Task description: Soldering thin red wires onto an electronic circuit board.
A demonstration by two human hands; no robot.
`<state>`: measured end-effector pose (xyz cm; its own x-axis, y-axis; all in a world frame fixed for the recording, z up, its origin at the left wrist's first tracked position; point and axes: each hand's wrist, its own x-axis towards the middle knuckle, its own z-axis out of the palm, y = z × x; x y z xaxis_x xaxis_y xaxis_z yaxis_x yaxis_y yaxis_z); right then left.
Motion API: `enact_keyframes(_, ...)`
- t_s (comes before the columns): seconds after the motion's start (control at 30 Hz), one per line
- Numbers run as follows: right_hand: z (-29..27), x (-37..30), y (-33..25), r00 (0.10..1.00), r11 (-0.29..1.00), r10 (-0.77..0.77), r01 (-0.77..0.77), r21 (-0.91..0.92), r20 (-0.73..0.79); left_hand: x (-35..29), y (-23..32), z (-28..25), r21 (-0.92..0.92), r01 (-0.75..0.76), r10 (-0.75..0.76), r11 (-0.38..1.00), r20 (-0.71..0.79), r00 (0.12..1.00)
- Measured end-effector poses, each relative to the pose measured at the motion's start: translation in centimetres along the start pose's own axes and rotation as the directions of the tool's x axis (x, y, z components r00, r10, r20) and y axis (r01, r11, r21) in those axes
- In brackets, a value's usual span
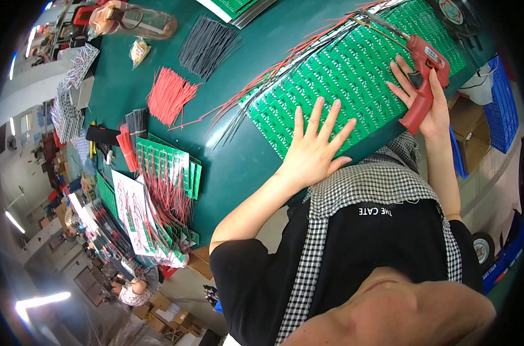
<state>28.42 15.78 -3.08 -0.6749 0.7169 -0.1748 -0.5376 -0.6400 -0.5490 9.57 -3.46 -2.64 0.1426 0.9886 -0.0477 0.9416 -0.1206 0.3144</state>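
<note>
On the table in front of me lies a large panel of small green circuit boards (342, 75). My left hand (312, 151) rests flat on its near edge with fingers spread, holding nothing. At the panel's right part, my right hand (436, 115) grips a red soldering gun (434, 57) by its handle, some fingers stretched out past it. The gun's metal tip points left toward the panel's far edge. Along that edge runs a row of red wires (285, 62) and black wires (234, 127), their loose ends sticking out to the left.
A pile of black wires (209, 46) and a pile of red wires (169, 97) lie left of the panel. Farther left are stacked boards with wires attached (164, 167) and a plastic bottle (141, 22). A blue crate (501, 109) stands at the right, beside a cardboard box (469, 127).
</note>
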Motion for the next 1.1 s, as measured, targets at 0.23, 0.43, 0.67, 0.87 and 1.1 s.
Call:
enact_keyframes(0.23,-0.3,-0.1,0.0,1.000,1.000,0.018,-0.018,-0.002,0.010,-0.2,0.3,0.6,0.038,-0.044,0.046,0.998,-0.045,0.998)
enact_keyframes(0.43,-0.9,0.1,-0.2,0.999,0.999,0.040,-0.040,0.015,0.025,-0.4,0.0,1.0,-0.029,-0.081,0.078,0.996,-0.072,0.994)
enact_keyframes(0.67,-1.1,0.0,-0.7,0.998,0.999,0.054,-0.054,-0.005,0.037,0.0,-0.2,1.0,-0.071,-0.118,0.107,0.990,-0.146,0.984)
enact_keyframes(0.87,-0.9,0.3,-0.5,0.998,0.998,0.060,-0.060,-0.034,0.005,-0.3,-1.2,0.9,-0.211,-0.166,0.124,0.963,-0.198,0.972)
enact_keyframes(1.1,-1.9,0.3,-0.9,0.995,0.996,0.089,-0.089,-0.014,-0.037,-1.0,-0.9,-0.3,-0.269,-0.194,0.111,0.943,-0.296,0.949)
